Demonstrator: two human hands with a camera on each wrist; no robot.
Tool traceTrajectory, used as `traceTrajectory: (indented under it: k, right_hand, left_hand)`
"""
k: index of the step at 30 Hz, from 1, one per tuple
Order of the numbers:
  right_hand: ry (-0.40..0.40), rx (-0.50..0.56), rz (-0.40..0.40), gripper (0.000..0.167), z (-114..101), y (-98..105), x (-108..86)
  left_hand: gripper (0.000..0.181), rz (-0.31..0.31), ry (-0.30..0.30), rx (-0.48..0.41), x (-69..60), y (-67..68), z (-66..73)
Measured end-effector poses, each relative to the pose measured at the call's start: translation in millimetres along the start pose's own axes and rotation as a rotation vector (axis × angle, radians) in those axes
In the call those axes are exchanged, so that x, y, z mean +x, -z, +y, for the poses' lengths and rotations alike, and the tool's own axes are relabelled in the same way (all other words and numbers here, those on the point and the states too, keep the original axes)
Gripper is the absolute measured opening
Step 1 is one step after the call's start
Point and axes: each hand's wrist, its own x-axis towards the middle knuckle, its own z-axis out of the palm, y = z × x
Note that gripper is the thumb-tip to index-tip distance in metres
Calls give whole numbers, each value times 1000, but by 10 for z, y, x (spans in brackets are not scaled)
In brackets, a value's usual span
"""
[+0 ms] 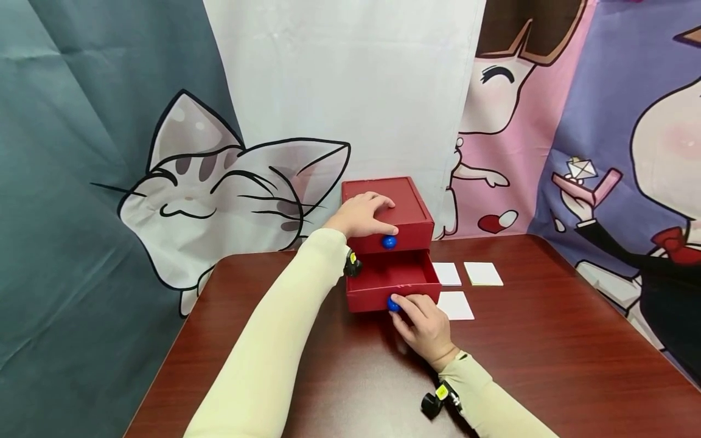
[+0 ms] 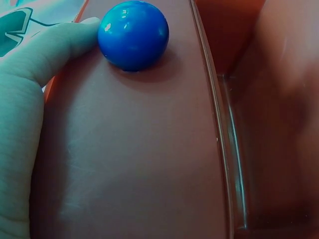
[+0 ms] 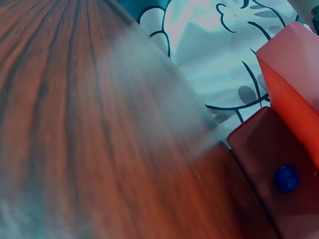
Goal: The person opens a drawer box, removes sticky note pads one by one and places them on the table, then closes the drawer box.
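A small red two-drawer box (image 1: 416, 234) stands at the back of the table, its lower drawer (image 1: 372, 299) pulled out and its upper one closed. My left hand (image 1: 364, 214) lies over the box top with spread fingers, the thumb beside the upper blue knob (image 1: 389, 241). That blue knob (image 2: 133, 36) is large in the left wrist view, thumb tip at its edge. Lower down, my right hand (image 1: 424, 325) pinches the lower drawer's blue knob (image 1: 392, 303) between fingertips and thumb. The right wrist view shows a blue knob (image 3: 287, 178), but no fingers.
White paper squares (image 1: 456, 305) lie right of the box, one partly hidden by the drawer. The brown table (image 1: 526, 353) runs back to a printed cloth backdrop (image 1: 356, 79). Small black cameras hang at both wrists.
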Motion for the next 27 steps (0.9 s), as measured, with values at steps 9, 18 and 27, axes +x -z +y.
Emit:
traceTrajectory:
  k: [9,18,27]
  right_hand:
    - [-11,-75,14,29,-21,-52,25]
    - [-13,-101,-5,28,-36,-100,49]
    - [-40,-131,18,30,-11,-156,76]
  left_hand:
    - [66,4,1,-2,-3,-17,-2]
    - [65,-6,-3,5,-3,-8,19]
    - [65,-4,-10,8,12,-4,-1]
